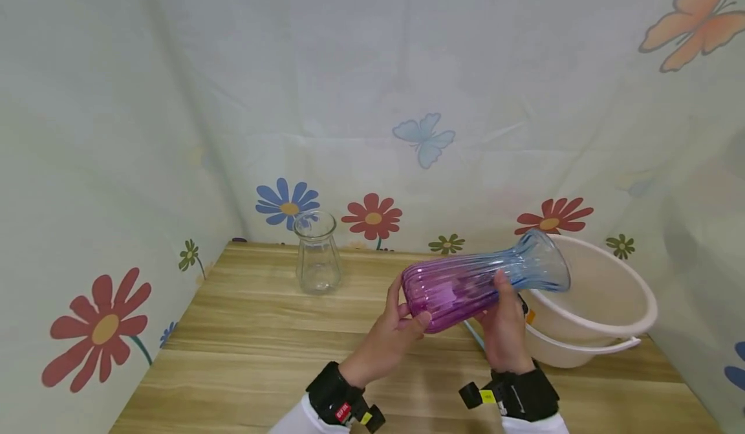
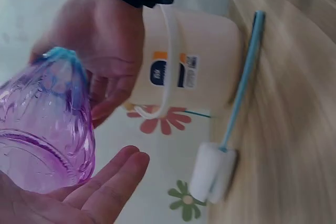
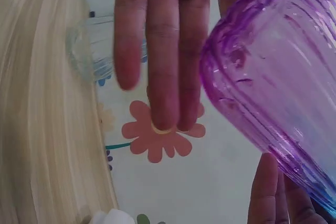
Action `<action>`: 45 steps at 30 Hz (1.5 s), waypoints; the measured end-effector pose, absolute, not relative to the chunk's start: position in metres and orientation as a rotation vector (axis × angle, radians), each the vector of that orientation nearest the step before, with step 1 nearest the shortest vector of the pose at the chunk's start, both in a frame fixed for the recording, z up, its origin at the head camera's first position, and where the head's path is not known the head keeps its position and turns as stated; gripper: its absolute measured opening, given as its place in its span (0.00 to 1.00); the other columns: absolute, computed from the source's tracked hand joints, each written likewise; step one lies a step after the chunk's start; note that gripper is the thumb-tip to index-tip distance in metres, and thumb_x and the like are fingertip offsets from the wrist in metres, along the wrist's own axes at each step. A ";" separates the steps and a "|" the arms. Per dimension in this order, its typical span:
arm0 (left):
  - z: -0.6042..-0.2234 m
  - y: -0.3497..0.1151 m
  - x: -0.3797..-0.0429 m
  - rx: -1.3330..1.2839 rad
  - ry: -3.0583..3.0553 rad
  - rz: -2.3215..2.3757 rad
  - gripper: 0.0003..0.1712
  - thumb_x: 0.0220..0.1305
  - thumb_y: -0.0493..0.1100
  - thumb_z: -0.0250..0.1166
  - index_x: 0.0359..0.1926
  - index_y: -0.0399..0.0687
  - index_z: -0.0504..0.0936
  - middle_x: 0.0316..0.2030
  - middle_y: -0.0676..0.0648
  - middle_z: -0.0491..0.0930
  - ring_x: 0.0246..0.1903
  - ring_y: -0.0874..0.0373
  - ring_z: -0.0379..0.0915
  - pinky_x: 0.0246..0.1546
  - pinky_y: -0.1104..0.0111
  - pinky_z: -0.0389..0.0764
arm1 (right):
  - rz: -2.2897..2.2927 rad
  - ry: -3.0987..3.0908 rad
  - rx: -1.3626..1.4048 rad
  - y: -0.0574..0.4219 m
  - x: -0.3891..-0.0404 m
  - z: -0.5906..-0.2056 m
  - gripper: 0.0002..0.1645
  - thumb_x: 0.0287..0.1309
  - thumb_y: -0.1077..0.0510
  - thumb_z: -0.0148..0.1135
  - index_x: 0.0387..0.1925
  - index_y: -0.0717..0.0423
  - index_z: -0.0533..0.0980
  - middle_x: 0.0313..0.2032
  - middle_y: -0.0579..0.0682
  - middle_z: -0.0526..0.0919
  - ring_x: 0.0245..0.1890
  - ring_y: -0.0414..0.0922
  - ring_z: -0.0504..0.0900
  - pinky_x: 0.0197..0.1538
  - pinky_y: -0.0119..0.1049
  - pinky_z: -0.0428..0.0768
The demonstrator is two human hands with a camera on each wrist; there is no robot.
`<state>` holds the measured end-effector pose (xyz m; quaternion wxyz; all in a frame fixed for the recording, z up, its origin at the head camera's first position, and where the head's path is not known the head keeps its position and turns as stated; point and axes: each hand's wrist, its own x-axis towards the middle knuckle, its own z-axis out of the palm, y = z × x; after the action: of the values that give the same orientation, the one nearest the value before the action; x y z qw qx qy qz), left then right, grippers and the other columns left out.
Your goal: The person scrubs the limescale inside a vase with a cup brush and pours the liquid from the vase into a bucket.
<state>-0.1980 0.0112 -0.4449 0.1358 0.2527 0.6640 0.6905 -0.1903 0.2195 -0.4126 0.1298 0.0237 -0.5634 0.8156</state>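
Ribbed glass vase (image 1: 454, 288) — flared, purple-to-blue, in bare fingers (image 3: 263, 190)

The person's left grip (image 1: 387, 343) and right grip (image 1: 505, 327) are bare. Just past six o'clock in the head view, the left wrist wears a wide black band (image 1: 333, 382), with a red tag (image 1: 343, 412) towards its five o'clock and a small black block marked in yellow at four. Near half past four, the right wrist's black strap (image 1: 531, 395) carries a yellow-labelled block (image 1: 470, 396) at nine o'clock. Both sleeves (image 1: 304, 420) are white.
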 end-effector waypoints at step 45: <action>-0.485 -0.031 -0.174 0.622 2.560 1.786 0.64 0.36 0.55 0.88 0.72 0.69 0.58 0.62 0.55 0.78 0.57 0.60 0.79 0.59 0.64 0.79 | 1.460 -2.349 0.235 0.131 -0.160 -0.433 0.38 0.38 0.44 0.88 0.54 0.37 0.79 0.52 0.36 0.85 0.49 0.38 0.82 0.48 0.39 0.83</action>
<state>-0.1739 -0.0315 -0.4851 -0.0204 0.1954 0.8041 0.5611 -0.1601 0.1310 -0.4330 0.1819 0.0831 -0.8323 0.5171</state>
